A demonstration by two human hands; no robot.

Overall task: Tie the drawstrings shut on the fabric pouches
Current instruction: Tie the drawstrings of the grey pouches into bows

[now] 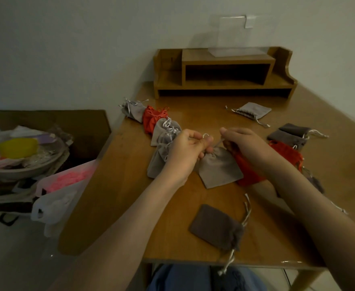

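Near the middle of the table (193, 244), between both hands: pale grey pouch (220, 166). Lies flat on the wood, gathered mouth toward 12 o'clock, closed bottom toward 6, long axis running away from the body with the bottom swung slightly to 5.

At 10 o'clock of the mouth, left hand (185, 152): fingers curled in, thumb and forefinger pinching a small raised loop of white cord (206, 135). At 2 o'clock, right hand (245, 143): fingers likewise curled, pinching the other strand, which slants down taut to the mouth.

Held this way, most likely, to hold the neck cinched while forming the knot just above it, with the pouch body left on the table as an anchor. Judged mid-knot, not yet pulled snug.

At 10 o'clock, touching the left hand, heap of pouches (164, 131) with cords bunched at the necks, apparently the finished lot. At 3 o'clock, red pouch (247, 173), partly under the right wrist and touching the grey one. At 6 o'clock, near the table edge, dark grey pouch (216, 225), cords loose, probably waiting its turn within easy reach.
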